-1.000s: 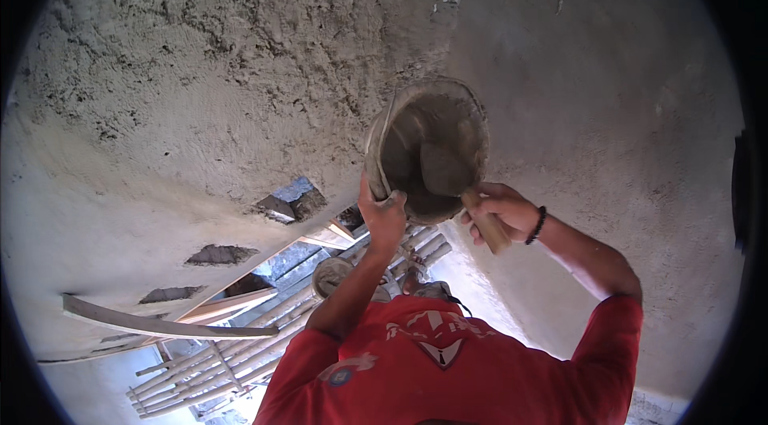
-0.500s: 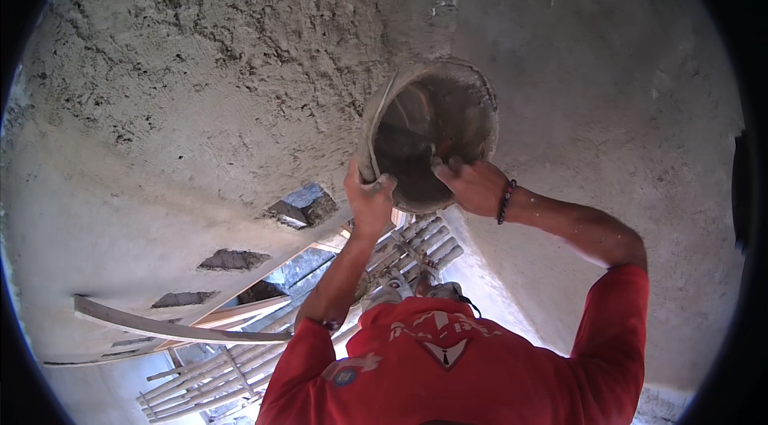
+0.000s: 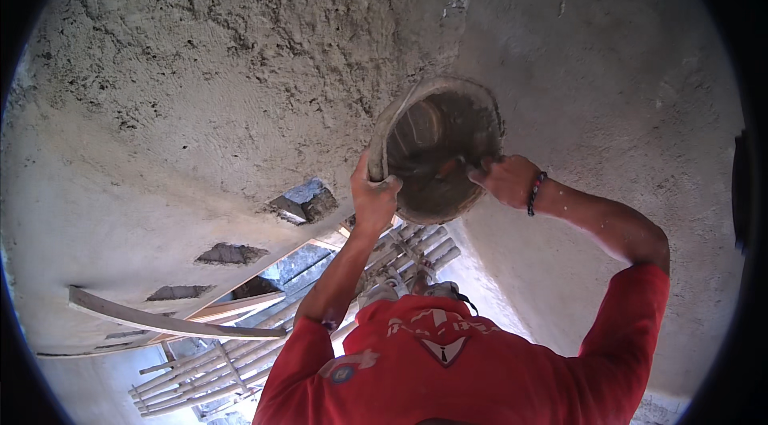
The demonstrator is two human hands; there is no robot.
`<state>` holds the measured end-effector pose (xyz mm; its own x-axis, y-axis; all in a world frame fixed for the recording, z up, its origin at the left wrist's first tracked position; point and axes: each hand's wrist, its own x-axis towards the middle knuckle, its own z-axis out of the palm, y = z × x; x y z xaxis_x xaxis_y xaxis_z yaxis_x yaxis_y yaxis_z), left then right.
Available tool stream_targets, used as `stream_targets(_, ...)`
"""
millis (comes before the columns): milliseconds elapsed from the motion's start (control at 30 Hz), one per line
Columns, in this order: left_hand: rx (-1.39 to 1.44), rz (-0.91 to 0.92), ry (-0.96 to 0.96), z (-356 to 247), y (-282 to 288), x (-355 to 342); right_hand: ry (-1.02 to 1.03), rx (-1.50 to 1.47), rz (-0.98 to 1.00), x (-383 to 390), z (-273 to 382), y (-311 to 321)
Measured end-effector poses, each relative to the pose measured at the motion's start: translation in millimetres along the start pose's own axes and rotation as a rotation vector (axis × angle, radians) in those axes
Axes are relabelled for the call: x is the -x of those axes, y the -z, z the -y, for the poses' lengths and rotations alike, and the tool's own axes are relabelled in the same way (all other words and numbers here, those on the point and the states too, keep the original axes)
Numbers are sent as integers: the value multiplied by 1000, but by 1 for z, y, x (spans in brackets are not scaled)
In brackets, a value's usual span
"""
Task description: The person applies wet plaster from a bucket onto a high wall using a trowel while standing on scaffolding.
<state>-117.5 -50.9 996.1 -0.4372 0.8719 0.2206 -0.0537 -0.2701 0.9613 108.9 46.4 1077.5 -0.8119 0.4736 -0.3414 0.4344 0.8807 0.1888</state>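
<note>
A mortar-caked bucket is held tilted, its round mouth facing me and its inside dark and smeared with grey. My left hand grips the left side of the rim, thumb over the inner edge and fingers behind the wall. At the right edge of the mouth is my right hand, its fingers closed around what looks like the handle of a trowel. The trowel's blade reaches into the bucket, dim and blurred by motion. Whatever lies deeper in the bucket cannot be made out.
Behind the bucket stretches a rough, partly plastered wall, with smoother plaster at right. Several holes break the surface lower left. A long curved wooden strip and a lattice of poles lie beyond my left arm.
My right hand has moved right, from the lower part of the mouth toward its right edge. The bucket has shifted slightly down and right in view; my left hand keeps its grip.
</note>
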Motion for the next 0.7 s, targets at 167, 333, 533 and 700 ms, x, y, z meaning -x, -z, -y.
stream_targets(167, 9, 37, 47, 4, -3, 6, -76, -62, -9, 9, -1, 22)
stream_targets(333, -28, 54, 19, 10, -7, 4, -50, -72, -132, -5, 16, -17)
stream_targets(533, 1, 35, 63, 7, -6, 14, -69, -62, 49, 18, 27, 14)
stream_targets(700, -21, -1, 4, 11, -13, 23, -184, -34, -190, 2, 25, -4)
